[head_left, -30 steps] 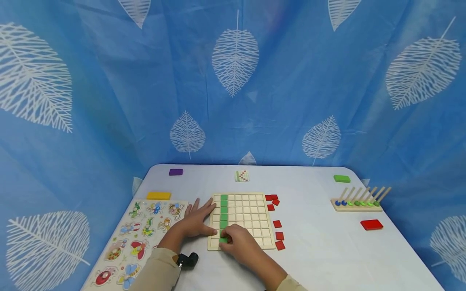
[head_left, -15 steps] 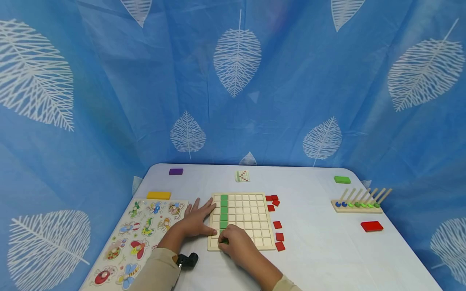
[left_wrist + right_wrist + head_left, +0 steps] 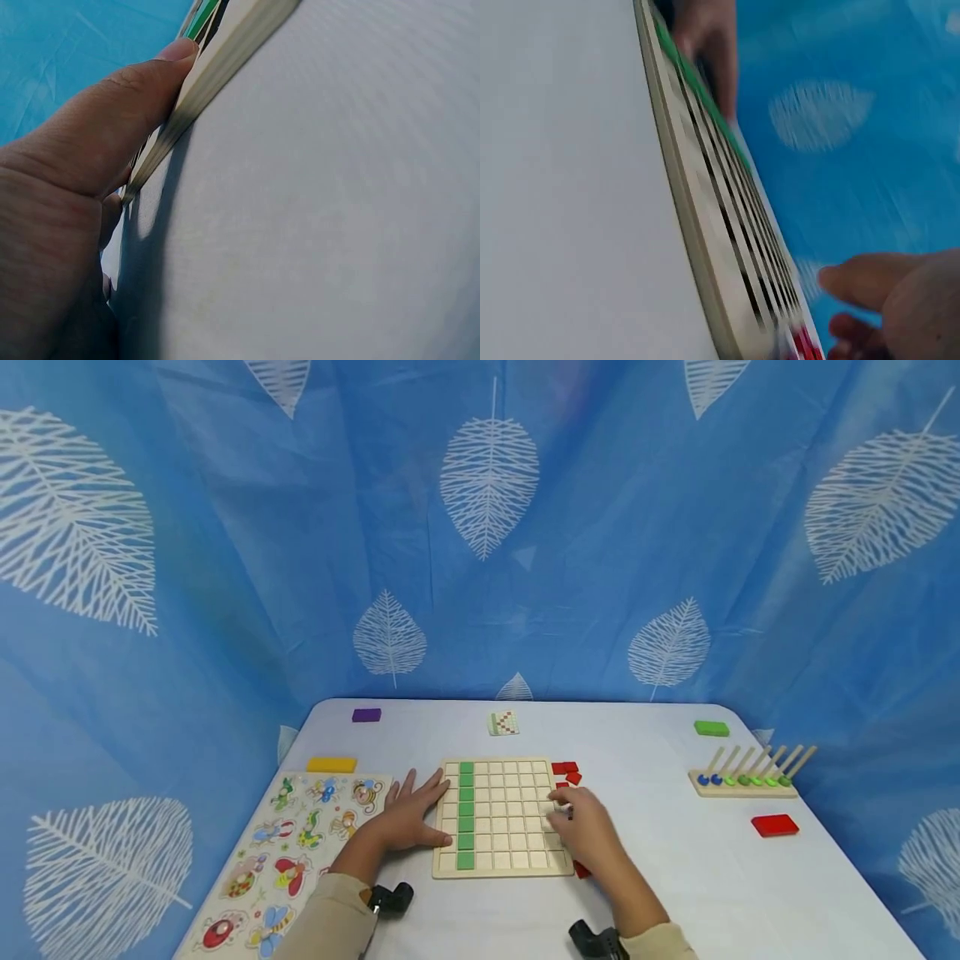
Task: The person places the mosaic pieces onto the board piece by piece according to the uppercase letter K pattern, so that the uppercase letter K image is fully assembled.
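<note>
Square pale-wood grid board [image 3: 507, 819], red square tiles [image 3: 571, 767] 3 o'clock
Splayed left hand [image 3: 408, 816] steadies; right hand [image 3: 587, 828] half-open, seemingly empty: pinch edgewise.

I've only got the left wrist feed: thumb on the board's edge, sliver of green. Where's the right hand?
Observer: The right hand is at the board's right edge, near the red tiles.
Operator: And the green, one piece?
Observer: No, green tiles fill the whole second column from the left.
Operator: Anything past the far edge?
Observer: Yes, a small patterned card lies beyond it, apart from the board.
</note>
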{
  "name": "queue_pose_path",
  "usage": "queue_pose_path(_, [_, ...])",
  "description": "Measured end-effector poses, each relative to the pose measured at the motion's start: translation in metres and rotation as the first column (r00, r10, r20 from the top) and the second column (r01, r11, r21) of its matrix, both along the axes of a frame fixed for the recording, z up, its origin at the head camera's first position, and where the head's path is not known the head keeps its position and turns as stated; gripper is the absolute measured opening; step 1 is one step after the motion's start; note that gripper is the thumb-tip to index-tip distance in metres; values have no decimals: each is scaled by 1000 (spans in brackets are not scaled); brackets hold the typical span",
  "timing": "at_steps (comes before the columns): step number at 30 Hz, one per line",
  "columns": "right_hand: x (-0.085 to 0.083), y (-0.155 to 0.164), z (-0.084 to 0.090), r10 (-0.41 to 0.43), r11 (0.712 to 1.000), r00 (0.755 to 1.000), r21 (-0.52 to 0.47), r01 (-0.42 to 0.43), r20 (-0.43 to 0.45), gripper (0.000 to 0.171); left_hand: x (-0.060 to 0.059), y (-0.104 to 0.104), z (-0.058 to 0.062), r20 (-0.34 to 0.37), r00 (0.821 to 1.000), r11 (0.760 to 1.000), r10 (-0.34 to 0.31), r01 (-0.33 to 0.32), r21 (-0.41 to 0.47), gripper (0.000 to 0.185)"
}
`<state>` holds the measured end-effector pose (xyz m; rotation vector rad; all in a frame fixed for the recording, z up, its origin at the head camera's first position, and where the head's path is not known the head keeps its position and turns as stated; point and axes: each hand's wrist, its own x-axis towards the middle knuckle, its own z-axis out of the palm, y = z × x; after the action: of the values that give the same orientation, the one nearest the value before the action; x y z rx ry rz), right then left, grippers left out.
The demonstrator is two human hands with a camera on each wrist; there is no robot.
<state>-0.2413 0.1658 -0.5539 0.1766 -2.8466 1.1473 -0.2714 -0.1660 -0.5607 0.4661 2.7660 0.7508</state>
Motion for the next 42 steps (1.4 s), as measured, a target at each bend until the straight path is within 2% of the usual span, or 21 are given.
queue_pose_path(2, [-6, 24, -2, -95, 995, 992, 38, 92, 79, 31, 0, 0, 1, 4, 1000, 1000, 1, -1, -8, 109])
queue_pose_path(5, [-10, 47, -8, -119, 991, 981, 86, 107, 150, 26, 0, 0, 0, 4, 1000, 1000, 4, -4, -21, 109])
queue_pose_path(7, [-11, 56, -11, -96, 993, 981, 85, 82, 167, 21, -1, 0, -1, 3, 1000, 1000, 3, -3, -27, 109])
queue_pose_path(10, [-13, 63, -12, -42, 996, 985, 90, 27, 168, 24, -2, 0, -2, -5, 1000, 1000, 1, -1, -28, 109])
queue_pose_path(15, [-17, 68, -10, 46, 986, 985, 151, -72, 165, 26, -4, 1, -4, -5, 1000, 1000, 3, -3, -28, 110])
queue_pose_path(18, [-21, 66, -8, 45, 986, 989, 151, -66, 140, 21, -4, 1, -4, -2, 1000, 1000, 10, -10, -30, 110])
queue_pose_path(23, [-28, 34, 0, 24, 999, 994, 46, -29, 102, 30, -4, -1, -1, -4, 1000, 999, 5, -6, -37, 110])
queue_pose_path(25, [-32, 12, 4, 68, 998, 995, -5, -68, 78, 34, -4, -2, 0, -4, 1000, 999, -1, 0, -38, 110])
queue_pose_path(28, [-37, -24, 7, 168, 986, 985, -28, -167, 29, 27, -4, -3, 1, -10, 1000, 1000, -4, 4, -27, 109])
queue_pose_path(30, [-40, -45, 6, 229, 974, 973, -8, -229, 12, 19, -3, -2, 1, -9, 1000, 1000, -7, 7, -30, 109])
queue_pose_path(33, [-42, -68, 1, 288, 955, 958, 71, -288, 1, 8, -1, -1, 0, -7, 1000, 1000, -16, 16, -27, 108])
queue_pose_path(38, [-36, -81, -3, 295, 942, 955, 173, -288, -15, 3, 0, 1, -4, -6, 999, 999, -34, 34, -18, 108])
queue_pose_path(42, [-33, -83, -2, 291, 939, 957, 198, -281, -20, 3, 0, 1, -5, -20, 999, 999, -28, 27, -29, 107])
